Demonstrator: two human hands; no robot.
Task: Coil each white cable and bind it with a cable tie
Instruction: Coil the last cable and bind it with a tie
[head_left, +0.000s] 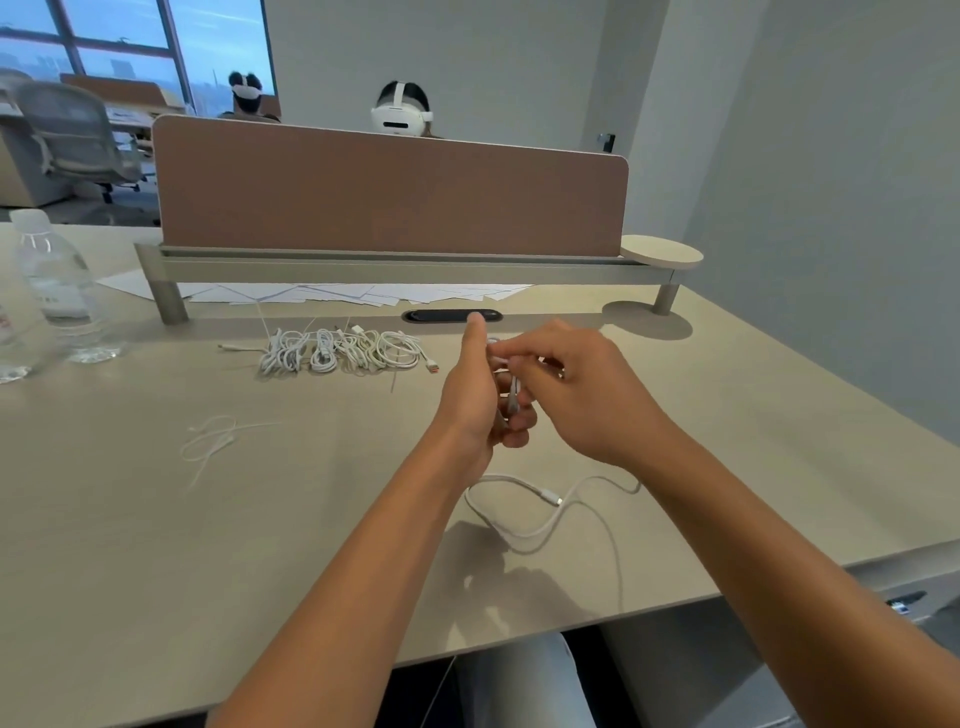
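At frame centre the left hand and right hand pinch the cable in curled fingers, its tail trailing loose over the worktop below — that slack could snag and spring the turns open.

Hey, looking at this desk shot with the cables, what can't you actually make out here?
Head view only:
- How many loops of the white cable are wound: the left hand and right hand cover them.
- Whether a cable tie is on it: hidden by fingers.
- Count of coiled cables in the pile: too small, overlapping.
- Loose ties: faint, number unclear.
- Left bottle: cut by the left edge.
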